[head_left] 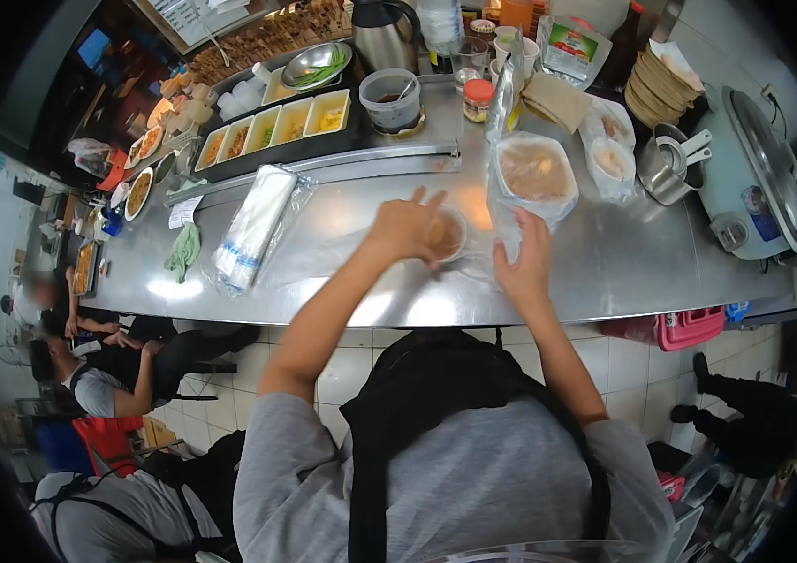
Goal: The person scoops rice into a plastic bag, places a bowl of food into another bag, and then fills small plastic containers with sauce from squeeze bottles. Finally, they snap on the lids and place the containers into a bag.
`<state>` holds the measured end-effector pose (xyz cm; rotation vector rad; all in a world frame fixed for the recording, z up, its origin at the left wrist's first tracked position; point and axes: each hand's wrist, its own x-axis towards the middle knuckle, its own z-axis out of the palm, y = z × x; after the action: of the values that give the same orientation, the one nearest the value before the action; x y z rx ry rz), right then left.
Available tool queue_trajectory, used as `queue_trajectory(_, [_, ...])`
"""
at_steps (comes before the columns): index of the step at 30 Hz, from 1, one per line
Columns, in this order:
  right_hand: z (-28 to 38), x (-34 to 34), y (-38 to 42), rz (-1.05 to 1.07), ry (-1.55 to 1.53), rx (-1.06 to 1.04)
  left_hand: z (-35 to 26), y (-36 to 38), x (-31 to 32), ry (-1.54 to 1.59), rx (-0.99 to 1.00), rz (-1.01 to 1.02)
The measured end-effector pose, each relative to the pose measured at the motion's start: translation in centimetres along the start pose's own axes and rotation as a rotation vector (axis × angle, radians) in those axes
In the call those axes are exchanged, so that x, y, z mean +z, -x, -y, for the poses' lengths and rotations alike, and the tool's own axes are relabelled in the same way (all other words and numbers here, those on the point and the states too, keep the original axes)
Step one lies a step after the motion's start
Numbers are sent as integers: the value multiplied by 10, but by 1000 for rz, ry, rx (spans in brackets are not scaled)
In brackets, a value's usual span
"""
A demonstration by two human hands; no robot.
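A small round clear tub (453, 231) with brown contents stands on the steel counter (361, 202). My left hand (405, 228) reaches over its left side with the fingers spread, slightly blurred. Whether the fingertips press on the tub is hard to tell. To the right, my right hand (524, 255) has its thumb and fingers closed on a thin clear plastic bag (509, 228). Just beyond that hand sits a larger container (537, 169) of brown food, wrapped in clear plastic.
A packet of plastic bags (255, 225) and a green cloth (183, 251) lie left. Behind are a metal rail (323, 175), ingredient trays (267, 131) and a grey tub (391, 98). Measuring cups (670, 164) and a large cooker (755, 178) stand right. Other people are on the left.
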<state>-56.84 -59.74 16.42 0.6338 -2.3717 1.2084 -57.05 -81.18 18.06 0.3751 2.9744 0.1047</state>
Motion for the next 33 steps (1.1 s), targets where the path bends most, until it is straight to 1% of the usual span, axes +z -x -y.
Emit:
queue_trajectory(1, [8, 6, 2, 3, 0, 10, 12, 4, -1, 2, 3, 10])
queue_trajectory(3, [20, 16, 1, 253, -119, -100, 26, 9, -2, -5, 42, 98])
queue_trajectory(4, [15, 28, 5, 274, -45, -96, 24, 5, 0, -24, 73, 144])
queue_trajectory(5, [2, 42, 11, 266, -41, -104, 21, 0, 2, -28, 75, 133])
queue_trajectory(7, [-27, 66, 27, 323, 120, 74, 11, -11, 5, 17, 167, 203])
queue_trajectory(8, [-37, 70, 30, 317, 125, 80, 8, -17, 8, 9, 203, 209])
queue_trajectory(10, [-49, 68, 29, 405, 99, 31, 6, -23, 11, 6, 212, 216])
queue_trajectory(11, [-55, 66, 30, 401, 108, 41, 5, -26, 12, 2, 210, 220])
queue_trajectory(12, [-54, 60, 25, 381, -14, 165, 4, -25, 15, 2, 225, 219])
queue_trajectory(13, [-54, 55, 20, 350, -133, 287, 4, -20, 19, 35, 164, 196])
queue_trajectory(14, [-65, 57, 21, 321, -115, 298, 1, -19, 21, 64, 116, 171])
queue_trajectory(16, [-94, 67, 31, 153, -341, 293, -1, -11, 24, 128, 29, 141])
queue_trajectory(18, [-89, 69, 37, 33, -282, 152, -10, -2, 21, 152, -9, 105])
queue_trajectory(19, [-78, 66, 39, 6, -265, 169, -15, 2, 24, 145, 25, 111])
queue_trajectory(21, [-49, 55, 39, 87, 222, 74, -21, 10, 28, 167, -53, 72])
queue_trajectory(22, [-49, 59, 44, 75, 226, 82, -24, 13, 27, 165, -70, 65])
queue_trajectory(23, [-52, 66, 48, 124, 181, 75, -27, 16, 26, 159, -61, 63])
queue_trajectory(24, [-53, 71, 51, 174, 133, 66, -30, 19, 25, 179, -104, 52])
queue_trajectory(25, [-53, 76, 54, 167, 131, 67, -31, 21, 25, 198, -150, 41])
queue_trajectory(26, [-52, 82, 58, 128, -23, 62, -30, 23, 27, 192, -150, 40])
queue_trajectory(27, [-49, 87, 61, 91, -179, 56, -28, 24, 31, 268, -202, 8])
queue_trajectory(28, [-43, 94, 65, 112, -313, 178, -25, 24, 37, 344, -256, -24])
queue_trajectory(29, [-42, 98, 69, 113, -318, 174, -22, 24, 44, 341, -262, -26])
queue_trajectory(31, [-31, 94, 66, 273, -1516, 1065, -20, 22, 48, 568, -307, -45])
queue_trajectory(33, [-32, 92, 67, 275, -1565, 1092, -31, 21, 47, 501, -344, -63])
